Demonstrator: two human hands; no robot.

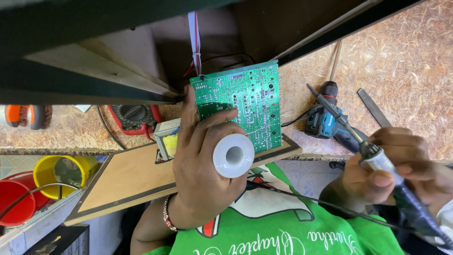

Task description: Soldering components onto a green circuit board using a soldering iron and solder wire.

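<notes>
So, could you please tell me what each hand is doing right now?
Left hand: closed on a white solder spool.
Right hand: closed on a soldering iron.

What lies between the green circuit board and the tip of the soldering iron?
In the head view, only bare chipboard separates the green circuit board from the soldering iron tip; a black cable crosses lower down.

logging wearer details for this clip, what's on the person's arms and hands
The left hand is bare, with a beaded bracelet of red and white beads at the wrist. The right hand is bare too; no ring or glove shows. Both forearms look uncovered, with no sleeve reaching either wrist.
</notes>
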